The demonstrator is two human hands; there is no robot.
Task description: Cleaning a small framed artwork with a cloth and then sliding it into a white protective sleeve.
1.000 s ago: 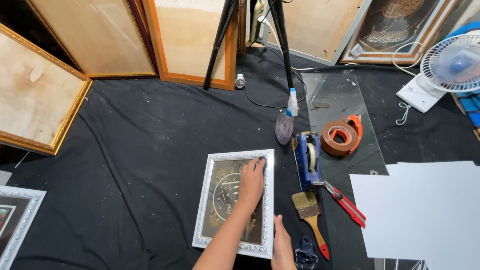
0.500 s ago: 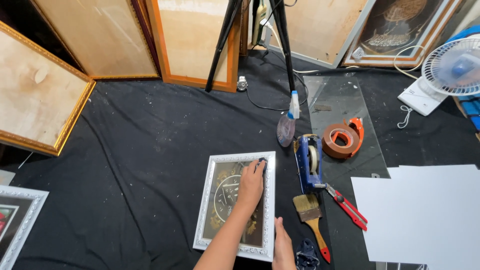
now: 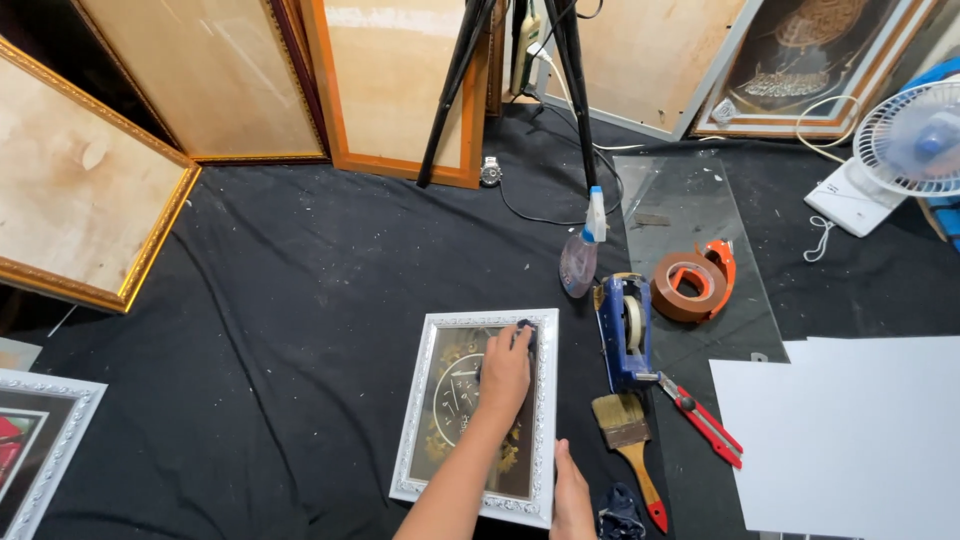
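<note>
Silver-white ornate picture frame [image 3: 478,415], glazed over dark gold artwork, lay flat on the black cloth [image 3: 300,300] at lower centre, with the left hand [image 3: 505,368] pressed palm-down on its glass near the upper right corner, fingers closed over a small dark wad. At the bottom edge the right hand [image 3: 570,495] rested flat against the frame's lower right side, holding nothing. Judging from that lean, too much weight might crack the glass, or a slip might shunt the frame toward the blue tape dispenser [image 3: 624,330] and wooden paintbrush [image 3: 628,440] just right of it.

Left hand [image 3: 505,372] hides part of white ornate picture frame [image 3: 545,420]'s artwork; right hand [image 3: 572,500] and white electric fan [image 3: 915,135] cut off by edges.
</note>
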